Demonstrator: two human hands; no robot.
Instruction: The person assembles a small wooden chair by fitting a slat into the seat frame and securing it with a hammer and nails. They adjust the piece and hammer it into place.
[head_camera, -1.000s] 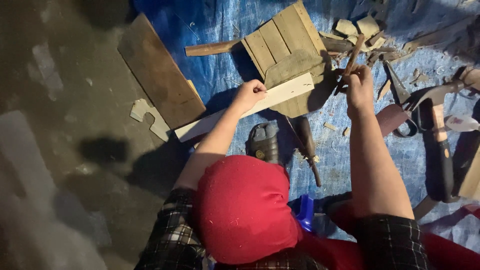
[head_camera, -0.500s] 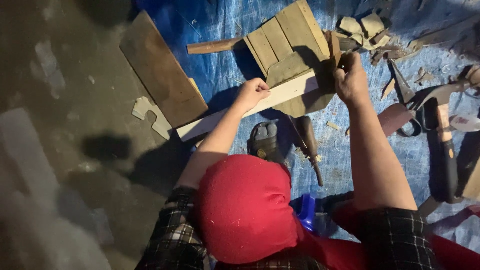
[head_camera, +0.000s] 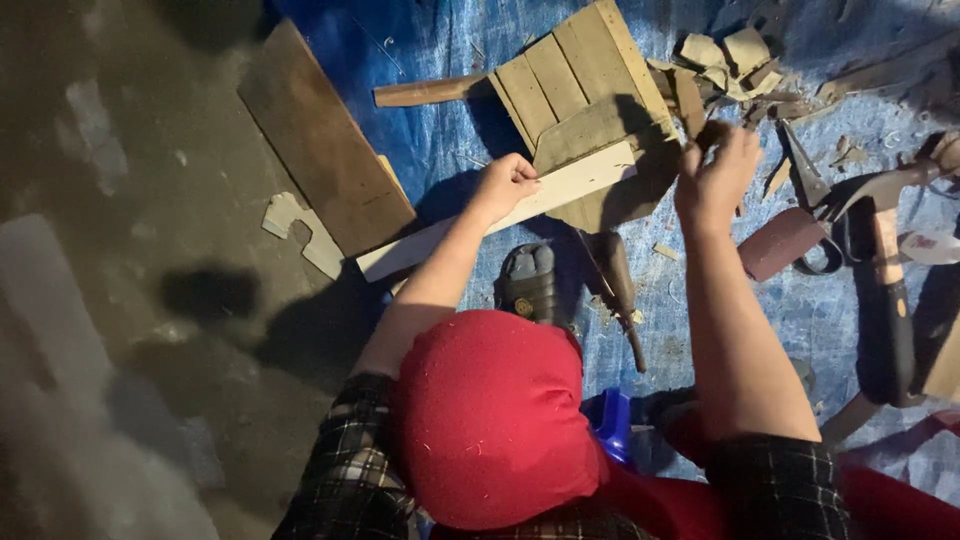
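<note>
My left hand (head_camera: 505, 185) grips a long pale wooden strip (head_camera: 590, 175) that lies slanted across the lower edge of a slatted wooden panel (head_camera: 575, 70) on the blue tarp (head_camera: 450, 40). My right hand (head_camera: 715, 175) is closed on a short dark stick (head_camera: 712, 130), held just right of the panel's corner, near a narrow brown slat (head_camera: 688, 100). What the stick is cannot be told. A red head covering (head_camera: 490, 420) and checked sleeves fill the bottom of the view.
A dark board (head_camera: 320, 150) and a pale notched offcut (head_camera: 295, 225) lie left of the strip. A wooden-handled tool (head_camera: 612, 275) and a dark shoe (head_camera: 528, 280) sit below it. Scissors (head_camera: 810, 190), a hammer (head_camera: 885, 260), a maroon block (head_camera: 780, 243) and wood scraps (head_camera: 730, 55) lie right.
My right hand has shifted slightly over the panel's right corner, and the stick in it has turned from slanting to nearly end-on. My left hand still holds the pale strip in place.
</note>
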